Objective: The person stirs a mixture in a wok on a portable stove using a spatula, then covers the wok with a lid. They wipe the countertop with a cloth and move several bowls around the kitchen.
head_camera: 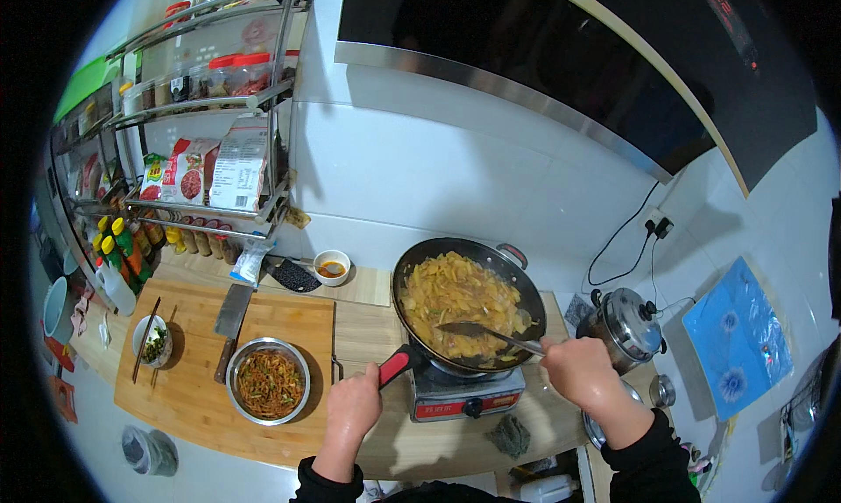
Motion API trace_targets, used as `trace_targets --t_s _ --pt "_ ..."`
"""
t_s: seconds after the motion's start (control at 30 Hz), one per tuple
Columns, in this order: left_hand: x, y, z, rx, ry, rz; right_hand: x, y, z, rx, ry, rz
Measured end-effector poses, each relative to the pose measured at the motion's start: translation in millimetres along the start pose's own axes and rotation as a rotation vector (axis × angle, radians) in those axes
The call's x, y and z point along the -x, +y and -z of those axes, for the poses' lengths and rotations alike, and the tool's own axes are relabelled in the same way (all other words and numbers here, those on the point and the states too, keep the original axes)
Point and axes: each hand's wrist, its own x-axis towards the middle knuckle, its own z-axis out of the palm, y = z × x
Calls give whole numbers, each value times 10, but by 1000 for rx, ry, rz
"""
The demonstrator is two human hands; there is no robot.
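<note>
A black frying pan [535, 289] stands on a portable gas stove [466, 398] and holds sliced yellow food [460, 280], perhaps potato. My left hand [353, 401] is closed around the pan's red and black handle [396, 366]. In my right hand [581, 368] is a metal spatula [509, 339], its blade resting on the food near the pan's lower middle. Left of the pan, a wooden cutting board [190, 398] bears a steel bowl of shredded food [271, 381], a cleaver [233, 312] and a small bowl of chopped greens [152, 345] with chopsticks [146, 339] across it.
A lidded steel pot [624, 326] stands right of the pan. Behind the board are a small sauce bowl [332, 268] and a metal rack [197, 207] with jars and packets. A dark cloth [509, 436] lies before the stove. The range hood [512, 63] hangs above.
</note>
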Motion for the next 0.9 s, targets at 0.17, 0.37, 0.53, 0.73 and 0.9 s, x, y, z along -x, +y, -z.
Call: trace_targets --t_s 0.17,0.37,0.53,0.73,0.9 --pt "1 24 13 -2 -6 6 -82 -2 -35 -36 24 -37" --pt "-3 8 -12 13 -6 3 -324 123 -330 36 466 50" --pt "-12 16 -22 29 -16 15 -521 190 -613 143 568 252" --pt "-17 -43 -85 22 -23 39 -363 355 -676 232 382 298" --pt "-4 -45 -44 33 -37 61 -463 306 -397 204 396 272"
